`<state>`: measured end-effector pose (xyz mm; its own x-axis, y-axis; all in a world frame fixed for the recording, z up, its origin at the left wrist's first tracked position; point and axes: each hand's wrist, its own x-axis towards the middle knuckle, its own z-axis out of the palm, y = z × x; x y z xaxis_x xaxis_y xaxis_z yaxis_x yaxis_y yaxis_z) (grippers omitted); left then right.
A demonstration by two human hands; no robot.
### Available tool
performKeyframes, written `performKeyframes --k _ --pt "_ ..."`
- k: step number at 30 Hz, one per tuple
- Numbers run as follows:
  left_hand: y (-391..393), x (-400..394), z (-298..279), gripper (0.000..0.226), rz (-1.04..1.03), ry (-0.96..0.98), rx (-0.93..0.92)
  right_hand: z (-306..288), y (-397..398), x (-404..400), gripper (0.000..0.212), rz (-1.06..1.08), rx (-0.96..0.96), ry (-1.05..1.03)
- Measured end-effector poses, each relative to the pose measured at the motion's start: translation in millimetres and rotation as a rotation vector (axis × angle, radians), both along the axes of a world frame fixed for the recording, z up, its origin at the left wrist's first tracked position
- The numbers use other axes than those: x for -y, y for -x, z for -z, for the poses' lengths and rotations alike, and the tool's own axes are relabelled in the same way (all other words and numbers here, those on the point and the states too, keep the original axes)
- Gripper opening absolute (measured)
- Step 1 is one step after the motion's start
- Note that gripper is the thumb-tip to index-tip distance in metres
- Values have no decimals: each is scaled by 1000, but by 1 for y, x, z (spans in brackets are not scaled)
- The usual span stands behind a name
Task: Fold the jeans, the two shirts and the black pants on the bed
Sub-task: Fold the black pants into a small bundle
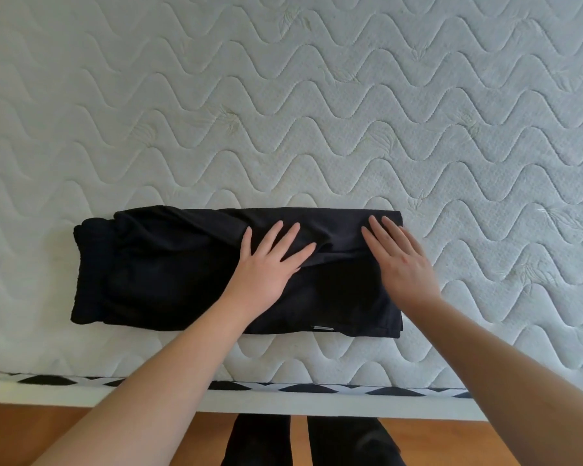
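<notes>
The black pants [155, 270] lie folded into a long flat rectangle on the white quilted mattress [317, 112], close to its near edge. My left hand [270, 264] rests flat on the middle of the pants with fingers spread and straight. My right hand [401, 260] lies flat on the right end of the pants, fingers straight and together, reaching toward the far right corner. A small pale label [323, 327] shows on the near edge of the fabric. The jeans and the two shirts are not in view.
The mattress stretches wide and bare beyond and beside the pants. A black-and-white patterned band [283, 386] and a white bed frame [283, 403] run along the near edge. Below lie a wooden floor [31, 432] and my dark-clad legs [317, 442].
</notes>
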<state>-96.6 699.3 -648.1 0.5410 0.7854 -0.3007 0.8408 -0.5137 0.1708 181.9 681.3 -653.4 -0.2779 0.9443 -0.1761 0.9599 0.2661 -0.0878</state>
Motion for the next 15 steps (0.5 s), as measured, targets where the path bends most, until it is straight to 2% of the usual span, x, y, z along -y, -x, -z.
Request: performKeyframes --k 8,12,15 --pt "21 10 13 58 55 10 -35 4 13 20 61 46 90 96" --pt "23 7 11 51 61 26 -15 -3 20 23 61 82 121 171" --pt "18 2 3 43 -47 -23 171 -11 30 19 50 147 30 72"
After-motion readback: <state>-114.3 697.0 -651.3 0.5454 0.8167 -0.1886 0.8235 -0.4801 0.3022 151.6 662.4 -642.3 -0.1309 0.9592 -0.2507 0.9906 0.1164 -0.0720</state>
